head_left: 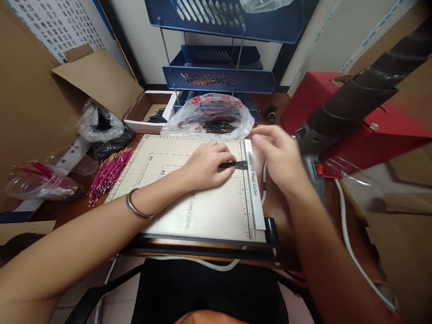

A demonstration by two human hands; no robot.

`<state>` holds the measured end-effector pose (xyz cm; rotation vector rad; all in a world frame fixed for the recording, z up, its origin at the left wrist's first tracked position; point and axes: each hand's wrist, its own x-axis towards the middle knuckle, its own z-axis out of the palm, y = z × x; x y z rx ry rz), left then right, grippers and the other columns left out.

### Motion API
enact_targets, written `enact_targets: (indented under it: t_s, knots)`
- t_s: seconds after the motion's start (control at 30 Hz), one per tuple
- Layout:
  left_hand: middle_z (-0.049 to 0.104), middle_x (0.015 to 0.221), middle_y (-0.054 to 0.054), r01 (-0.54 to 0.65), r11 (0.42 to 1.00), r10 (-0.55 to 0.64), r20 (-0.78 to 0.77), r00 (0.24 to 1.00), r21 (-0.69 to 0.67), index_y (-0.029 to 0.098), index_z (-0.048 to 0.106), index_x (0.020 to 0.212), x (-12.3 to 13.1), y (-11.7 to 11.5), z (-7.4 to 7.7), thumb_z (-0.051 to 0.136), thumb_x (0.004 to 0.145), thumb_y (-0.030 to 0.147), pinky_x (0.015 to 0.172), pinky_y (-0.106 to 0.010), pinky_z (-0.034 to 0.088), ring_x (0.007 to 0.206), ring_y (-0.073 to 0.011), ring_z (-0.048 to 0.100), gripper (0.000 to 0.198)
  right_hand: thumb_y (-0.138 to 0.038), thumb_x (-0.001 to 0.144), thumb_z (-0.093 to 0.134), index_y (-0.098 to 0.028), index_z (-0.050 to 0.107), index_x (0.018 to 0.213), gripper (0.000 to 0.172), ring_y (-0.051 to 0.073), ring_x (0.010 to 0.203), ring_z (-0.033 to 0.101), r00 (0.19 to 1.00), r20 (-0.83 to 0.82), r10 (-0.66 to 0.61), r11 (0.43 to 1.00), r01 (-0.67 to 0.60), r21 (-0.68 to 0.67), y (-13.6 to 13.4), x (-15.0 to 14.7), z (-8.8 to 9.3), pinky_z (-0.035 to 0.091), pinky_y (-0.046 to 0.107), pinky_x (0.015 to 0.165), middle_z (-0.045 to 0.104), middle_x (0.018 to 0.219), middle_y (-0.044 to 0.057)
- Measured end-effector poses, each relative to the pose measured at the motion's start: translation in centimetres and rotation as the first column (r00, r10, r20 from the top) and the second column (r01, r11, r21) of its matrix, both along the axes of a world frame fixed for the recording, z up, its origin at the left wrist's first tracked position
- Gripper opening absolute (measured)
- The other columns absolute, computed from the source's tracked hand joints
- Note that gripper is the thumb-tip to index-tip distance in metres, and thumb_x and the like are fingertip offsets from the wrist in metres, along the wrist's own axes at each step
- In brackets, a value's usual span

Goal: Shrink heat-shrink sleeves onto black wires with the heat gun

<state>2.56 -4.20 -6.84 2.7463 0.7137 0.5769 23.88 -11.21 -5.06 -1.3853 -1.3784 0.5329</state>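
Note:
A paper cutter (202, 216) with a cream, grid-printed board lies in front of me. A thin bundle of black wire-like strands (240, 165) rests across its right part, with the ends reaching the white strip marked "Paper Cutter" (255, 189). My left hand (209, 163) lies on the board, its fingers closed on the bundle. Just right of the strip, my right hand (278, 155) is raised with bent fingers. Its thumb stands somewhat apart from the fingers, and nothing shows between them.
Behind the cutter stands a clear plastic bag (209, 112) with dark strands inside. Magenta strands (110, 175) lie at the left, beside a plastic cup (50, 184). A black-hosed device (337, 108) and red box (388, 130) stand right. Blue shelves (219, 78) rise behind.

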Motion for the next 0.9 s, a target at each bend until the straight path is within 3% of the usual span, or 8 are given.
enact_targets:
  t_s: [0.13, 0.27, 0.4, 0.5, 0.63, 0.9]
  knots:
    - [0.078, 0.115, -0.011, 0.002, 1.000, -0.002, 0.005, 1.000, 0.002, 0.018, 0.083, 0.119, -0.4, 0.0, 0.0, 0.064, 0.104, 0.036, 0.096, -0.047, 0.050, 0.106, -0.0304, 0.066, 0.030, -0.033, 0.094, 0.065, -0.025, 0.071, 0.112, 0.020, 0.031, 0.154, 0.051, 0.997, 0.076, 0.026, 0.985, -0.013, -0.174, 1.1, -0.5, -2.6, 0.032, 0.058, 0.136, 0.063, 0.151, 0.012]
    - [0.078, 0.116, -0.011, 0.014, 1.000, -0.014, 0.020, 1.000, 0.006, 0.018, 0.082, 0.121, -0.5, 0.0, 0.0, 0.064, 0.104, 0.034, 0.095, -0.046, 0.050, 0.104, -0.0298, 0.066, 0.030, -0.032, 0.093, 0.060, -0.025, 0.068, 0.109, 0.019, 0.032, 0.172, 0.028, 0.996, 0.071, 0.061, 0.949, -0.036, -0.313, 0.6, -1.3, -3.4, 0.022, 0.061, 0.140, 0.047, 0.170, 0.012]
    - [0.079, 0.113, -0.011, 0.015, 1.000, -0.015, 0.031, 0.999, -0.009, 0.017, 0.076, 0.130, -0.6, 0.1, 0.0, 0.066, 0.102, 0.033, 0.095, -0.045, 0.050, 0.104, -0.0297, 0.066, 0.034, -0.033, 0.093, 0.057, -0.026, 0.064, 0.102, 0.013, 0.036, 0.160, 0.044, 0.991, 0.094, 0.095, 0.945, -0.060, -0.323, -0.2, -1.6, -3.1, 0.032, 0.065, 0.134, 0.060, 0.155, 0.012]
    - [0.080, 0.113, -0.010, 0.012, 1.000, -0.011, 0.040, 0.999, -0.003, 0.017, 0.074, 0.135, -0.7, 0.1, 0.1, 0.067, 0.102, 0.033, 0.096, -0.044, 0.050, 0.104, -0.0295, 0.067, 0.037, -0.033, 0.093, 0.055, -0.026, 0.061, 0.099, 0.011, 0.037, 0.156, 0.047, 0.988, 0.124, 0.089, 0.947, -0.045, -0.319, -0.4, -1.6, -2.8, 0.035, 0.064, 0.131, 0.061, 0.149, 0.013]
    - [0.080, 0.113, -0.011, 0.036, 0.999, -0.037, 0.049, 0.998, 0.006, 0.016, 0.078, 0.129, -0.9, 0.3, 0.1, 0.065, 0.103, 0.033, 0.096, -0.045, 0.051, 0.104, -0.0298, 0.068, 0.033, -0.035, 0.095, 0.052, -0.026, 0.057, 0.094, 0.010, 0.037, 0.139, 0.057, 0.981, 0.172, 0.086, 0.949, -0.028, -0.315, -0.5, -1.7, -2.5, 0.040, 0.065, 0.125, 0.065, 0.130, 0.014]
    - [0.080, 0.115, -0.011, 0.076, 0.997, -0.074, 0.046, 0.996, -0.034, 0.018, 0.081, 0.119, -1.3, 0.6, 0.3, 0.065, 0.102, 0.037, 0.097, -0.045, 0.050, 0.106, -0.0294, 0.068, 0.030, -0.034, 0.093, 0.051, -0.026, 0.053, 0.090, 0.009, 0.036, 0.124, 0.059, 0.976, 0.203, 0.084, 0.949, -0.017, -0.314, -0.7, -1.9, -2.3, 0.043, 0.062, 0.119, 0.063, 0.122, 0.013]
